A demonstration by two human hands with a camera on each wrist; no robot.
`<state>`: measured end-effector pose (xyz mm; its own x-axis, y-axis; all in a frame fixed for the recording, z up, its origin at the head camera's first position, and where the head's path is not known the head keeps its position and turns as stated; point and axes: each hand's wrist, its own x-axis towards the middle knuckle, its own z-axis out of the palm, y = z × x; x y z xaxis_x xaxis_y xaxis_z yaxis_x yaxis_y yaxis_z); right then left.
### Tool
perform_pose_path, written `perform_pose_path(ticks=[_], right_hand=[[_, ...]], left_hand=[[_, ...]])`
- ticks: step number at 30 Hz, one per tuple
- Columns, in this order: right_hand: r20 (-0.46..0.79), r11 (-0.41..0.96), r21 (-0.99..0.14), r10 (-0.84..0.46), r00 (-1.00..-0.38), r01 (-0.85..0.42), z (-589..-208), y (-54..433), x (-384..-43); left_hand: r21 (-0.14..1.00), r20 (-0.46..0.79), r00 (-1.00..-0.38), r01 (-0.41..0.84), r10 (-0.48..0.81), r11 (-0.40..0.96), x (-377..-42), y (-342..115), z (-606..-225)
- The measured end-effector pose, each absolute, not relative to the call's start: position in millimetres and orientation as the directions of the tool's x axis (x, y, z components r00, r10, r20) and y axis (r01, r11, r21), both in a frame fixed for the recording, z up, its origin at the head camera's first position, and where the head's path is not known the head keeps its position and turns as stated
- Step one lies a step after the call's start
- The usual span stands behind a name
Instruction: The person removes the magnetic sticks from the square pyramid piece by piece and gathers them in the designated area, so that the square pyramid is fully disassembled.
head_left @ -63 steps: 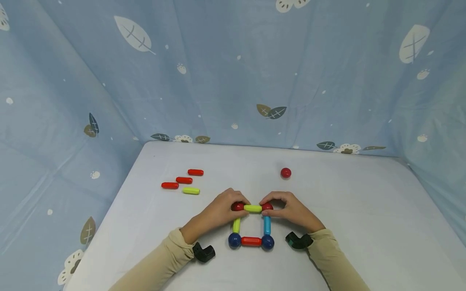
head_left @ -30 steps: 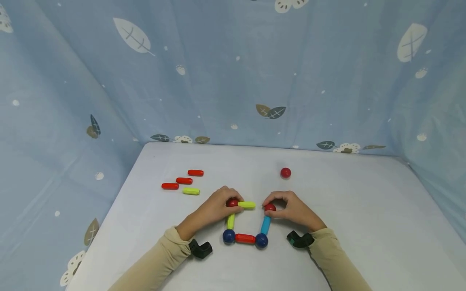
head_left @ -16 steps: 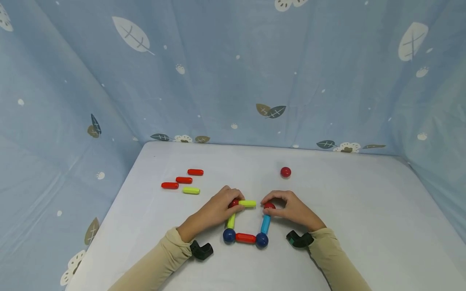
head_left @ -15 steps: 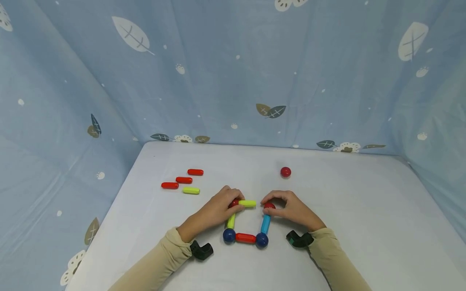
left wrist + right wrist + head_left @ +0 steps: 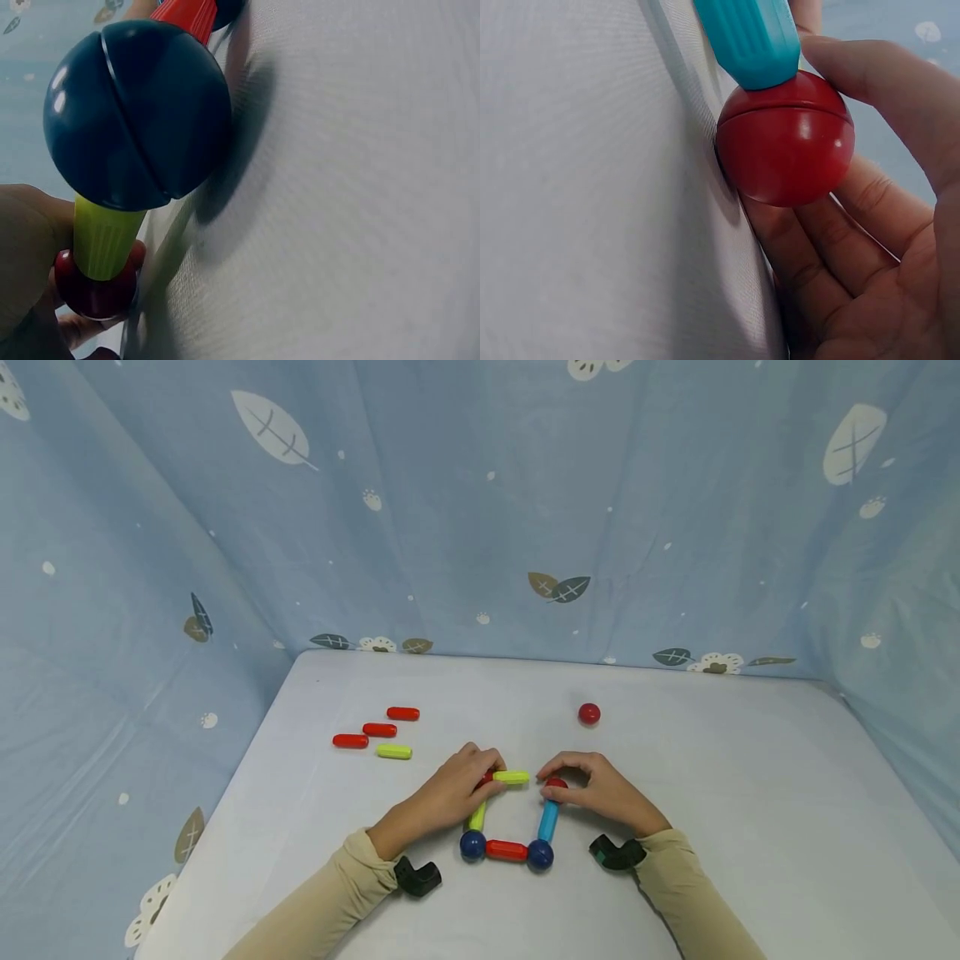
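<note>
My left hand (image 5: 448, 789) grips a red ball (image 5: 97, 289) at one corner of a stick-and-ball frame. From that ball a yellow-green stick (image 5: 512, 777) points right, its free end apart from the other red ball (image 5: 787, 146). My right hand (image 5: 606, 789) holds this second ball between thumb and fingers. A light-blue stick (image 5: 548, 821) joins it to a dark blue ball (image 5: 540, 855). A red stick (image 5: 507, 850) runs across to another dark blue ball (image 5: 139, 116), and a second yellow-green stick (image 5: 109, 232) rises from there to the left hand's ball.
At the back left of the white table (image 5: 750, 827) lie a red stick (image 5: 403, 713), two more red ones and a yellow-green stick (image 5: 394, 751). A loose red ball (image 5: 589, 713) sits behind the right hand. A blue patterned curtain (image 5: 450, 510) stands behind the table.
Two seconds ago the upper yellow-green stick bridged both red balls. Its right end has since parted from the right-hand ball, and the left hand has shifted slightly left and away with its ball.
</note>
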<state>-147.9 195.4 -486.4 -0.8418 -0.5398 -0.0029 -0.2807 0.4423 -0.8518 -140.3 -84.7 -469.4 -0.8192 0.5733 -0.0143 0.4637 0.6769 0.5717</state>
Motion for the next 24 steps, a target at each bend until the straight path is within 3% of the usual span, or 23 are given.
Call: perform_pose_path(ticks=[24], right_hand=[[-0.003,0.434,-0.858,-0.538,-0.843,-0.274,-484.6,194.3,-146.9]], left_hand=[[0.572,-0.023,-0.838,0.436,0.545,0.695,-137.0,-80.8,-469.0]])
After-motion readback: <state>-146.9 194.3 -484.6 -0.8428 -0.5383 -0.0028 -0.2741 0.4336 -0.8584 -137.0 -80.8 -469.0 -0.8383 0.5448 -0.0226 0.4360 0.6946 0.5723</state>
